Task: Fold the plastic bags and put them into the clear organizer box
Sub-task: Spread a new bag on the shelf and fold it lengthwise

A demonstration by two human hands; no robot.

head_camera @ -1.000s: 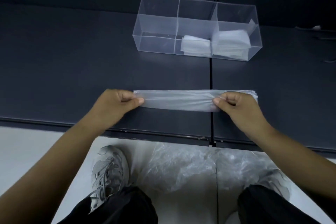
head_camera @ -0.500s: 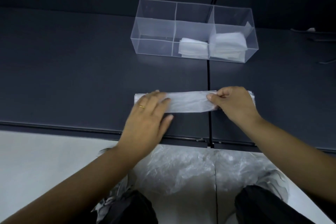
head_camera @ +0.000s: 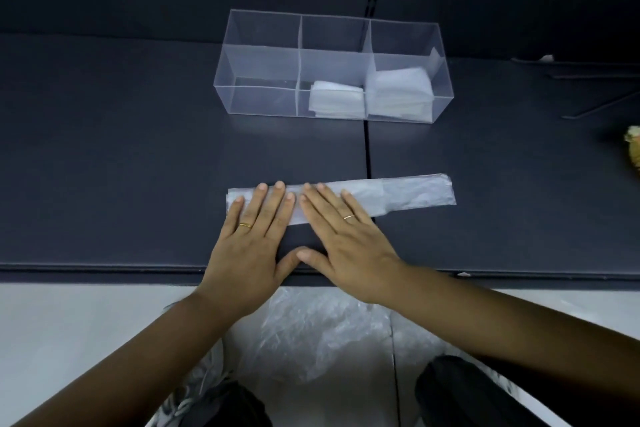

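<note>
Where both hands lie flat on the dark table (head_camera: 121, 156), the item under work is one plastic bag (head_camera: 408, 196), folded into a long narrow strip that runs crosswise beneath the fingers. Left hand (head_camera: 254, 239): fingers straight and spread, pressing down on the left end of the strip; a gold ring (head_camera: 245, 225) on one finger. Right hand (head_camera: 346, 246): fingers likewise straight, laid on the strip just beside the left hand, the two thumbs nearly meeting below; a thin ring (head_camera: 348, 217) on one finger. The greater part of the strip extends uncovered beyond the right hand, out to the right. Clear organizer box (head_camera: 259, 80): stands well beyond the fingertips, farther from the person, divided into three compartments. Left compartment, beyond the left hand: holds nothing visible. Middle compartment: a low stack of folded bags (head_camera: 336, 99). Right compartment: a taller stack of folded white bags (head_camera: 400, 90). Behind the wrists, on the pale floor between the person's legs: a heap of loose crumpled plastic bags (head_camera: 322, 333). Beneath the left forearm: a grey shoe (head_camera: 194, 388). Far to the right of the right hand, at the frame's edge: a yellowish object (head_camera: 633, 152), not identifiable.
</note>
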